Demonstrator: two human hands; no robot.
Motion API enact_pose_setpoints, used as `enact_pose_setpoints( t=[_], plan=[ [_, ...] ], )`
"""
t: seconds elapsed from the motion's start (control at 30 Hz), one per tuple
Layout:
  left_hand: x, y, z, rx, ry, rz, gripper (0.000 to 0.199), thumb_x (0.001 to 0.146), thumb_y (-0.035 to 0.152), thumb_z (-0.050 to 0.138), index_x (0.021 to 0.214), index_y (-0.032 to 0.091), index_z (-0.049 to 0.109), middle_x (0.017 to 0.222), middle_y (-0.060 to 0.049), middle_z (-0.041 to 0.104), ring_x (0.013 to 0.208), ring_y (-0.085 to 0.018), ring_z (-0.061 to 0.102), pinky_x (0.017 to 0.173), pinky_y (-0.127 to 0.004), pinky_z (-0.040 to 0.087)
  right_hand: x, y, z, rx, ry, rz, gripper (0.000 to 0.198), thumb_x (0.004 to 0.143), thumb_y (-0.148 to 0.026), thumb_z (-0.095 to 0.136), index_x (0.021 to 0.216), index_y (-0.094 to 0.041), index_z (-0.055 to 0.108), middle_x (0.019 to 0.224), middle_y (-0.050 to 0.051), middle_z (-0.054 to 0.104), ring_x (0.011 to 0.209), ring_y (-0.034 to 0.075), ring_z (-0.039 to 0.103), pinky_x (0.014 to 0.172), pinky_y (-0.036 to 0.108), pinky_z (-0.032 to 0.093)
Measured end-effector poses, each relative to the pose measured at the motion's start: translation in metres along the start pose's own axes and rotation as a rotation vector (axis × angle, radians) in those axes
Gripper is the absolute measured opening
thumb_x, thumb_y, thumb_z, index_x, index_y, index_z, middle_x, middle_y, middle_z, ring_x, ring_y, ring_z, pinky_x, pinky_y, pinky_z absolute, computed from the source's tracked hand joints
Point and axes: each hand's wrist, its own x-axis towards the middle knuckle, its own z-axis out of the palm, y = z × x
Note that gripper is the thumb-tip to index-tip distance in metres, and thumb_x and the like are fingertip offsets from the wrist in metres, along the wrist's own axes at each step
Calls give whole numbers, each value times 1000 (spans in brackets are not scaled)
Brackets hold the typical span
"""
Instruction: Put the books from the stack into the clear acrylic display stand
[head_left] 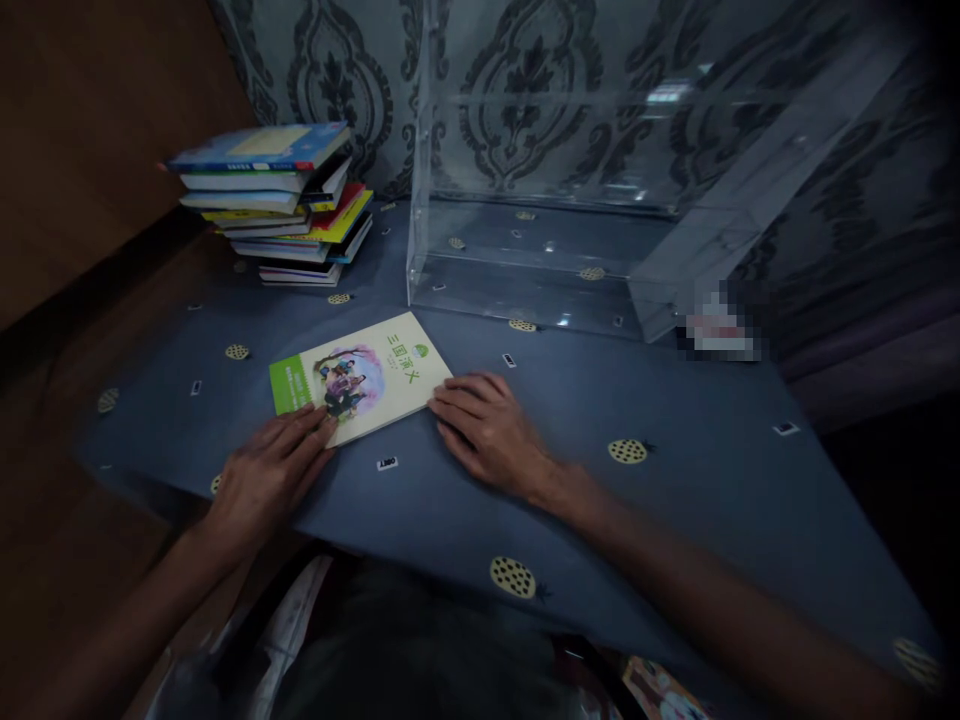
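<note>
Behind the work area I record a dark covering [330, 80] with a large ornamental pattern. In front of it is the bench [705, 440], its blue-grey surface printed with yellow pineapples and small labels. A clear rack [731, 235] stands at the back of the bench. To its left I note an uneven stack of books [281, 205], a blue volume uppermost. The pale book [360, 375], with a green end band and a round illustration, lies flat near the front edge, cover up. My left hand [266, 470] rests on its near left corner, fingers extended and close together. My right hand [487, 430] touches its right corner, fingers together and slightly bent. I cannot tell whether either is clamped on it. Beside the rack's right end sits a pixelated item [720, 325], unidentifiable.
</note>
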Motion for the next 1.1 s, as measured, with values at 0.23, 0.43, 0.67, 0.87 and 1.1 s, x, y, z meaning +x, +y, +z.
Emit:
enact_pose_setpoints(
  t=[0.23, 0.43, 0.67, 0.87, 1.1],
  plan=[
    [3, 3, 0, 35, 33, 14, 26, 102, 29, 50, 121, 22, 66, 121, -9, 73, 115, -27, 69, 95, -42, 60, 14, -38, 13, 18, -142, -210, 28, 101, -25, 51, 120, -18, 71, 135, 11, 67, 131, 27, 56, 116, 56, 38],
    [8, 7, 1, 92, -4, 13, 31, 104, 32, 43, 119, 20, 67, 118, -12, 73, 111, -28, 69, 91, -43, 60, 9, -30, 13, -1, -108, -171, 29, 102, -22, 50, 124, -18, 69, 135, 8, 68, 132, 26, 56, 114, 52, 42],
    [32, 15, 11, 168, -48, 25, 43, 105, 39, 39, 130, 12, 61, 135, -19, 65, 123, -34, 62, 95, -50, 56, -1, 3, 2, -32, 31, 5, 26, 99, -19, 52, 112, -18, 74, 122, 11, 74, 121, 29, 64, 100, 52, 52],
    [52, 22, 19, 257, -111, 61, 46, 104, 40, 42, 131, 9, 61, 135, -22, 64, 126, -37, 60, 97, -49, 55, -2, 14, 3, 74, 112, 56, 23, 98, -19, 55, 109, -19, 75, 117, 11, 76, 118, 28, 64, 97, 51, 55],
    [57, 24, 10, 299, -166, 125, 38, 104, 24, 39, 127, 8, 64, 128, -21, 69, 120, -35, 65, 87, -43, 59, -1, 15, 3, 191, 165, 77, 23, 96, -17, 56, 110, -20, 74, 118, 10, 75, 117, 27, 64, 96, 50, 57]
  ],
)
